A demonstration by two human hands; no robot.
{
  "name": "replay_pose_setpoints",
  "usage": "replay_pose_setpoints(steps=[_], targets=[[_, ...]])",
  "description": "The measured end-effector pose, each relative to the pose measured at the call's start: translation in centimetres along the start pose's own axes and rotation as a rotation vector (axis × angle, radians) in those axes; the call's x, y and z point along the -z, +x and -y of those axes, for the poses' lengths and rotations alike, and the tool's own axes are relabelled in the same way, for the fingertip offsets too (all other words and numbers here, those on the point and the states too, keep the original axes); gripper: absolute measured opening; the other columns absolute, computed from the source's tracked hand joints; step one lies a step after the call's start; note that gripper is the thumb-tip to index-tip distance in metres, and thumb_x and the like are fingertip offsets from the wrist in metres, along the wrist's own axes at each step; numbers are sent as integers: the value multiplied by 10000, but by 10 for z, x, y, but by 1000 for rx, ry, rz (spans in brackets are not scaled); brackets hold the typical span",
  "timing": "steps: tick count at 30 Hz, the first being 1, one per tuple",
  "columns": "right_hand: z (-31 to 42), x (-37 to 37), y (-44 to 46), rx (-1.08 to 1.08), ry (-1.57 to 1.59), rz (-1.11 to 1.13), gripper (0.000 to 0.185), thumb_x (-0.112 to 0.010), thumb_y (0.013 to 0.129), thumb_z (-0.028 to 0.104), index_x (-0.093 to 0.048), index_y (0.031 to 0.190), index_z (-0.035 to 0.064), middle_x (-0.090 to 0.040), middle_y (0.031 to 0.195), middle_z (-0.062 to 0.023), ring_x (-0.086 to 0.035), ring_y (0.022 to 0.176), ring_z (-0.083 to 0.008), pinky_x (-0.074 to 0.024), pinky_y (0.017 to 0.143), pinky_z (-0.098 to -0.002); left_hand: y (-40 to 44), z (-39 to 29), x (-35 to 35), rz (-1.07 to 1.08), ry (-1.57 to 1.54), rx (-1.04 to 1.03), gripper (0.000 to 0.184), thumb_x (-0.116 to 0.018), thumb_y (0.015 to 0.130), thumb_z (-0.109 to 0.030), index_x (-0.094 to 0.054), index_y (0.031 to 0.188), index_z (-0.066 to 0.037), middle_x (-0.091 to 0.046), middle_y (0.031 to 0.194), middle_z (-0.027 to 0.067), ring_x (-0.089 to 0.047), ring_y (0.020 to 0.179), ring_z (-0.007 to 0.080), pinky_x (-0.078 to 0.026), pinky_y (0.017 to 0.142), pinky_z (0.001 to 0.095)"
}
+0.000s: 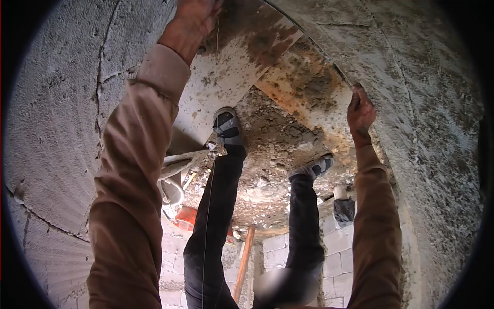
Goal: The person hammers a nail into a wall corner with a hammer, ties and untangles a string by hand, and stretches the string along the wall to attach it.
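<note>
My left hand (198,16) is raised at the top edge, its fingers curled and partly cut off by the frame. A thin pale string (217,38) hangs down from its fingers. At the right, my right hand (362,110) is closed, fingertips pressed together beside the rough plastered wall (411,98). A narrow dark line (314,44) runs along that wall and ends at these fingertips; whether they grip it or another thing is hidden. Between my hands, below, lie stained boards (303,77) spattered with mortar.
My feet in grey shoes (228,126) stand at the boards and on rubble (272,139). A bucket (173,191), an orange-red object (186,217), a wooden pole (245,262) and a dark bag-like item (343,211) are near a block wall (339,257). Another plastered wall (56,123) rises left.
</note>
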State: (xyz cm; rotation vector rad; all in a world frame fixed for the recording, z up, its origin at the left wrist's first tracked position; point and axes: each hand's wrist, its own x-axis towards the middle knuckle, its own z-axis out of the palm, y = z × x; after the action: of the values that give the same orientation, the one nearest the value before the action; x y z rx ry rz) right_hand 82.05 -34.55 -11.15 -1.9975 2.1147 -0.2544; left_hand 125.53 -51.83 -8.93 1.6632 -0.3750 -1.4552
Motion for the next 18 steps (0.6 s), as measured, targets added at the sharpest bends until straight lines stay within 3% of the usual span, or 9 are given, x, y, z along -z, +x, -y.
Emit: replay_pose_setpoints(steps=[5,8,14,18], targets=[[1,-2,3,18,99,-26,153,-629,978,217,-738,1085,207,-703,776,-159,-688,661,-368,-530,585,-437,-10,-14,-3,89,-2,-85,297,-517,1005,-175,-529,711,-134,-391,557,-19,-354,458,126,-248,419,320],[-1,-10,4,131,48,-149,169,-629,976,199,-747,1096,195,-719,819,-155,-705,688,-348,-545,607,-410,3,-6,7,144,-91,-175,279,-527,1005,-156,-540,728,-123,-396,569,-17,-357,466,120,-240,419,316],[0,-17,4,144,126,-197,152,-665,956,210,-766,1069,193,-747,901,-136,-736,789,-321,-572,675,-375,-10,-11,1,75,-71,-121,214,-521,1012,-162,-605,828,-91,-407,615,-30,-333,483,113,-253,447,292],[4,-12,7,47,-17,-61,146,-662,957,198,-768,1057,197,-750,915,-132,-738,781,-308,-569,670,-373,-19,-16,-1,87,-46,-123,188,-514,1013,-166,-645,911,-76,-401,619,-39,-328,495,109,-253,458,283]])
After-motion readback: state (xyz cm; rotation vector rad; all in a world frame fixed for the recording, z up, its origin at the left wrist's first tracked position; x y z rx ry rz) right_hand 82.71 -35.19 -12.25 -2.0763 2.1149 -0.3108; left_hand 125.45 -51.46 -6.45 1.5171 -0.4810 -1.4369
